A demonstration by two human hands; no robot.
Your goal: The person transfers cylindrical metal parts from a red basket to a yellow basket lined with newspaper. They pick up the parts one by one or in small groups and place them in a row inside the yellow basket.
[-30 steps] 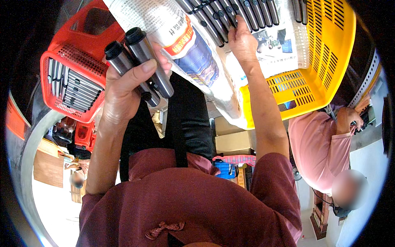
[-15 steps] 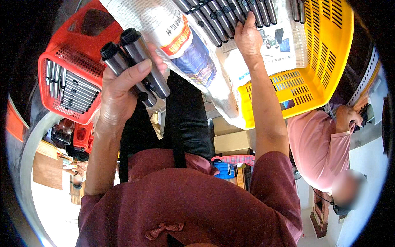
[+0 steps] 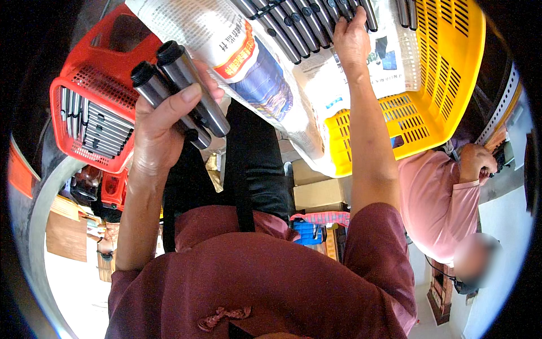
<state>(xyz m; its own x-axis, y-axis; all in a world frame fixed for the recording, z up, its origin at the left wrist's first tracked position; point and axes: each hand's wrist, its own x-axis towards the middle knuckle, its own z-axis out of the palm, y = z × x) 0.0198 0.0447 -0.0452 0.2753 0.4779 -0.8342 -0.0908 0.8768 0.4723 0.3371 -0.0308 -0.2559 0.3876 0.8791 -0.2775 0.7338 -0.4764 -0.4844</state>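
Note:
My left hand (image 3: 161, 127) is wrapped round two dark metal tubes (image 3: 195, 87) with black threaded ends. They lie side by side at a tilt, and a small black knob sticks out near the lower end of one. Up at the top right, my right hand (image 3: 352, 42) has its thumb and fingers on a tube in a row of similar metal tubes (image 3: 305, 28). The hand partly covers that tube's end. This row lies on newspaper (image 3: 333, 79) lining a yellow basket (image 3: 446, 85), with black spots along the tubes.
On the left stands a red basket (image 3: 93, 158) holding several shiny metal rods (image 3: 104, 133). Cardboard boxes (image 3: 319, 195) and a blue crate (image 3: 307, 233) are below the yellow basket. A co-worker in a pink shirt (image 3: 432, 198) sits at the right, close by.
My right hand has shifted right along the row of tubes. My left hand, still round its two tubes, has drifted slightly left.

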